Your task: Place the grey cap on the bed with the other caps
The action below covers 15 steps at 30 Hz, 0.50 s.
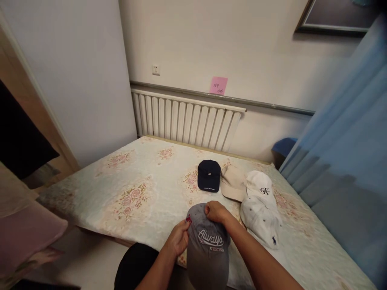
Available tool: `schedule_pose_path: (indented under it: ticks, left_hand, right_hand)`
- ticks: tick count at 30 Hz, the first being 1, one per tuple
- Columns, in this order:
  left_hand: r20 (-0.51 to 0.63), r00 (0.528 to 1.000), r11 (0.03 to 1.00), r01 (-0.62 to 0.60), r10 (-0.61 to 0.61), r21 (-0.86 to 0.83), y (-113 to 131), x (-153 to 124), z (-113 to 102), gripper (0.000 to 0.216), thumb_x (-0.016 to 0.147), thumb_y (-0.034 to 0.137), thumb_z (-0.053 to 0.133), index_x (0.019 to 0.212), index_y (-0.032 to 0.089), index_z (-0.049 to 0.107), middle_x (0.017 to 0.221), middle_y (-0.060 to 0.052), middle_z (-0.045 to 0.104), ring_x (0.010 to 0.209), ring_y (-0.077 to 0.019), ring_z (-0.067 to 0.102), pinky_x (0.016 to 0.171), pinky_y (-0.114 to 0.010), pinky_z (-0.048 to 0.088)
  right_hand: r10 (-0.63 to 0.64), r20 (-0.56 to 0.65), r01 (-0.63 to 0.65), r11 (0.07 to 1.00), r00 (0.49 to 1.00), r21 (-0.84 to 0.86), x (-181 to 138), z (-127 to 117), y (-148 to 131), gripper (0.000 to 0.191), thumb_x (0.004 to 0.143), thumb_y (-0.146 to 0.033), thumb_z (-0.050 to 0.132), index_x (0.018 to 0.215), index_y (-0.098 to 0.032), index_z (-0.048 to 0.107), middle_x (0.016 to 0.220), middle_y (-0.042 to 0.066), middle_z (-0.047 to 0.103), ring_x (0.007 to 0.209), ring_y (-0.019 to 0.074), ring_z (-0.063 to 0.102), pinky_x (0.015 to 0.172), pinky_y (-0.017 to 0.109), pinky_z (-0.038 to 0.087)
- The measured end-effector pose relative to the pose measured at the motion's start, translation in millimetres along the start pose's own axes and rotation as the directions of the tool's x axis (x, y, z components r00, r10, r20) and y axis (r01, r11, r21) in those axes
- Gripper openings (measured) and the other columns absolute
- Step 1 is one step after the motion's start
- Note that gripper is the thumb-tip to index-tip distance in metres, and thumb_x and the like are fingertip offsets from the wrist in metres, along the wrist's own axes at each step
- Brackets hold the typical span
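A grey baseball cap [208, 253] with white "Always" lettering is held up at the near edge of the bed, its brim toward me. My left hand [180, 237] pinches the cap's left side, beside a small red patch. Closed on the crown's top is my right hand [216, 212], its fingertips partly hidden. Beyond them lie a dark navy cap [209, 175], a beige cap [233, 182] and a white cap with "CK" style letters [260, 186]. A whitish cap with a small dark emblem [260, 221] rests close to my right forearm, overlapping the white cap.
The caps lie on a bed with a floral cover [130, 201]. Behind it run a white radiator [187, 121] and a wall with a pink note [218, 85]. A blue curtain [341, 153] hangs at right. Clothes [27, 233] hang at left; a black rounded thing [136, 266] is below.
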<state>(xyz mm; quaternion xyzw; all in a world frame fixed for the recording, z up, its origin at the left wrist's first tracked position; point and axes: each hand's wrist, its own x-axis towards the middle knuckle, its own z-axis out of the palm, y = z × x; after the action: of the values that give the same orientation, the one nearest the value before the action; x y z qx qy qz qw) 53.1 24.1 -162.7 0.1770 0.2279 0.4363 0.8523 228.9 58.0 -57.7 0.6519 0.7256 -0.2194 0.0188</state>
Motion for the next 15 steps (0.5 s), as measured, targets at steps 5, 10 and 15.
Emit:
schedule_pose_path:
  ticks: [5,10,15]
  left_hand:
    - [0.014,1.000,1.000,-0.008,0.008,-0.006,-0.3,-1.0,-1.1,0.022,0.080,0.011,0.058,0.102,0.010,0.063,0.095,-0.013,0.071,0.094,-0.0260,0.066,0.091,-0.039,0.047]
    - [0.013,1.000,1.000,-0.019,0.019,-0.004,-1.3,-1.4,-3.0,0.018,0.080,0.012,0.059,0.097,0.009,0.064,0.094,-0.014,0.071,0.094,-0.0267,0.066,0.091,-0.039,0.047]
    - [-0.004,1.000,1.000,0.000,0.000,0.004,-1.2,-3.6,-5.2,0.018,0.080,0.011,0.058,0.097,0.009,0.064,0.090,-0.013,0.072,0.091,-0.0258,0.067,0.090,-0.040,0.048]
  right_hand:
    - [0.012,-0.008,-0.012,0.999,1.000,0.032,2.4,2.7,4.3,0.024,0.087,-0.033,0.056,0.102,-0.015,0.060,0.102,0.005,0.064,0.087,0.0175,0.062,0.076,0.038,0.053]
    - [0.045,-0.147,-0.021,0.987,0.988,0.159,-2.8,1.9,14.7,0.021,0.086,-0.034,0.058,0.094,-0.014,0.062,0.094,0.003,0.065,0.083,0.0162,0.062,0.075,0.036,0.052]
    - [0.158,-0.315,-0.034,0.930,0.936,0.365,-15.9,4.0,29.0,0.008,0.080,-0.022,0.059,0.081,-0.015,0.062,0.077,0.000,0.065,0.072,0.0134,0.059,0.068,0.028,0.045]
